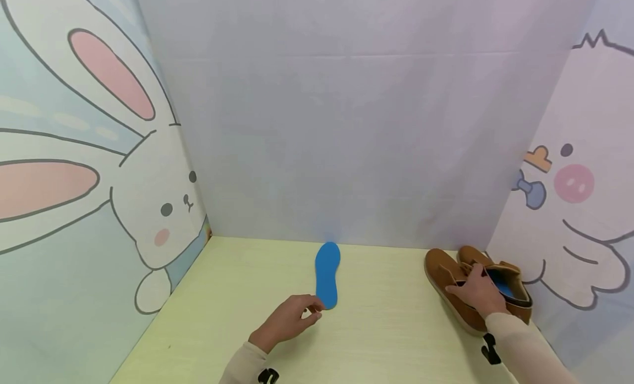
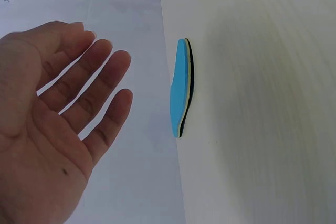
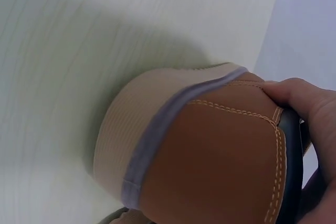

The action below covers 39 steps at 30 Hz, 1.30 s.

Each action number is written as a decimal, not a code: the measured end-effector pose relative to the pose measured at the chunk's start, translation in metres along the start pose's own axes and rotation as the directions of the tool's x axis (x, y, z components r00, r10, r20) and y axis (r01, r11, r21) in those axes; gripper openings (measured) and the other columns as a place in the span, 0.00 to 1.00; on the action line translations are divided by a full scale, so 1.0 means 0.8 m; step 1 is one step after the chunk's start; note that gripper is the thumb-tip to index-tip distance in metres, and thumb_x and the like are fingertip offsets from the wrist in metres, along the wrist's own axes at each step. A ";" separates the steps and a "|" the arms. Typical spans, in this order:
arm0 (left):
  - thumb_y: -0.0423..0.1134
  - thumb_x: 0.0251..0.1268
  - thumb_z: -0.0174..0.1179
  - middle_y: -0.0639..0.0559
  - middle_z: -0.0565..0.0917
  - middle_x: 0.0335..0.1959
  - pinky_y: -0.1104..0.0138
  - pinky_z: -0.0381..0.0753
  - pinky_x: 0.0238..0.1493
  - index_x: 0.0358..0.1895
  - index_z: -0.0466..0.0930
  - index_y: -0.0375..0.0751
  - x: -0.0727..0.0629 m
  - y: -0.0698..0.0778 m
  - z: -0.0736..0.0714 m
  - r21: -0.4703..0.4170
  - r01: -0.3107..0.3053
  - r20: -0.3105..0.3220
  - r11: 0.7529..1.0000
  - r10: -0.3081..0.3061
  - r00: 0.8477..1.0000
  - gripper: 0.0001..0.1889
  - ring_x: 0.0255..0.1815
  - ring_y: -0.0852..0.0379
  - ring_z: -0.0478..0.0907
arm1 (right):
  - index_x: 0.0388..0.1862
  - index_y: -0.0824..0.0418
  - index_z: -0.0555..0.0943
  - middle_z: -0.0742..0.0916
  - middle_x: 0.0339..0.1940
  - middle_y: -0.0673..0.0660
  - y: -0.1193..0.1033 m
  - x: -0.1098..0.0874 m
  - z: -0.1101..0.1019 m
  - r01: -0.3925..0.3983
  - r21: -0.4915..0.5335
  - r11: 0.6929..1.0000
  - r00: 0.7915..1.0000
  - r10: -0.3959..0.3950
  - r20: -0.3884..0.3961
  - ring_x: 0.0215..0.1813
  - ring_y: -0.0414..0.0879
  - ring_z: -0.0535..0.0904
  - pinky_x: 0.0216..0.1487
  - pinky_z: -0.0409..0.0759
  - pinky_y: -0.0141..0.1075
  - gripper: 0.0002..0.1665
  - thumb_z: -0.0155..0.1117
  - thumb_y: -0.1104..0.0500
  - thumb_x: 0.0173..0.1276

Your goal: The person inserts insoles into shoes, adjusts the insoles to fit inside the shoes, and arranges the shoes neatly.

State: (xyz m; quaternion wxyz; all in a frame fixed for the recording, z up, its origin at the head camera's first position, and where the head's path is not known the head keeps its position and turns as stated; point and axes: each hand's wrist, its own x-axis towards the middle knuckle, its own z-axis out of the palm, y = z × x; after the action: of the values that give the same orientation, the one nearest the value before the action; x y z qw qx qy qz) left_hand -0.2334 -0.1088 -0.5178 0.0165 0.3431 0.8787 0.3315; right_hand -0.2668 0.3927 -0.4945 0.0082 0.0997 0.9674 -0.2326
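Note:
A blue shoe insole lies on the table towards the back wall; its layered edge with a dark underside shows in the left wrist view. Just in front of its near end hovers my left hand, palm bare and fingers loosely bent, holding nothing. Over at the right stands a pair of brown shoes. My right hand grips the left shoe at its opening, thumb along the outer side and the other fingers partly hidden within. Blue lining shows inside the right shoe, close beside it.
The pale yellow tabletop runs back to a plain grey cloth wall. A rabbit-printed panel bounds the left side. On the right, a chick-printed panel stands close to the shoes.

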 end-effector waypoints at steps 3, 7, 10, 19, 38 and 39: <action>0.40 0.77 0.59 0.64 0.84 0.45 0.62 0.83 0.45 0.54 0.84 0.46 0.000 0.000 -0.001 -0.004 0.000 0.001 1.000 0.000 1.000 0.10 0.45 0.68 0.80 | 0.65 0.83 0.47 0.78 0.43 0.81 0.000 0.001 0.001 0.013 -0.002 1.000 1.000 -0.013 -0.015 0.37 0.65 0.80 0.33 0.80 0.57 0.69 0.75 0.34 0.58; 0.40 0.77 0.59 0.64 0.83 0.44 0.62 0.83 0.45 0.53 0.84 0.45 -0.001 0.001 -0.004 -0.006 0.004 0.001 1.000 -0.004 1.000 0.09 0.45 0.69 0.80 | 0.68 0.82 0.46 0.81 0.33 0.72 -0.007 -0.001 0.002 0.027 0.012 1.000 1.000 -0.026 -0.011 0.30 0.59 0.80 0.28 0.79 0.51 0.69 0.75 0.34 0.58; 0.39 0.76 0.60 0.64 0.83 0.44 0.61 0.84 0.45 0.53 0.85 0.45 -0.002 0.001 -0.005 -0.004 0.007 -0.005 1.000 -0.007 1.000 0.09 0.44 0.69 0.80 | 0.70 0.80 0.46 0.82 0.32 0.69 -0.019 -0.004 0.005 0.063 0.012 0.998 0.998 -0.063 -0.010 0.28 0.56 0.80 0.26 0.79 0.50 0.69 0.75 0.35 0.58; 0.39 0.77 0.59 0.65 0.83 0.43 0.62 0.83 0.44 0.53 0.85 0.45 -0.004 -0.002 -0.003 -0.004 0.005 -0.004 1.000 -0.005 1.000 0.09 0.44 0.69 0.80 | 0.71 0.78 0.55 0.84 0.41 0.68 -0.076 -0.023 0.016 0.270 -0.024 0.963 0.962 -0.271 -0.029 0.32 0.52 0.82 0.31 0.81 0.48 0.62 0.77 0.39 0.59; 0.39 0.76 0.60 0.64 0.84 0.43 0.58 0.84 0.45 0.52 0.85 0.45 -0.007 0.001 -0.007 -0.021 0.006 -0.005 1.000 -0.006 1.000 0.09 0.43 0.68 0.80 | 0.71 0.64 0.64 0.85 0.51 0.60 -0.135 -0.055 0.070 0.451 -0.030 0.892 0.892 -0.449 0.046 0.44 0.51 0.84 0.39 0.82 0.49 0.55 0.83 0.44 0.52; 0.39 0.76 0.60 0.64 0.84 0.43 0.58 0.84 0.45 0.52 0.85 0.45 -0.007 0.001 -0.007 -0.020 0.008 -0.006 1.000 -0.008 1.000 0.09 0.43 0.68 0.80 | 0.71 0.63 0.64 0.85 0.50 0.59 -0.136 -0.056 0.072 0.454 -0.032 0.890 0.890 -0.452 0.054 0.44 0.50 0.84 0.38 0.82 0.48 0.55 0.83 0.44 0.52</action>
State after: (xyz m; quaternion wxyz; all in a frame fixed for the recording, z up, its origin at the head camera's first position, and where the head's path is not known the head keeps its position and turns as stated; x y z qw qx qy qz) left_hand -0.2299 -0.1151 -0.5143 0.0187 0.3384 0.8768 0.3411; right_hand -0.2462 0.2634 -0.4940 -0.0224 -0.1342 0.9684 -0.2091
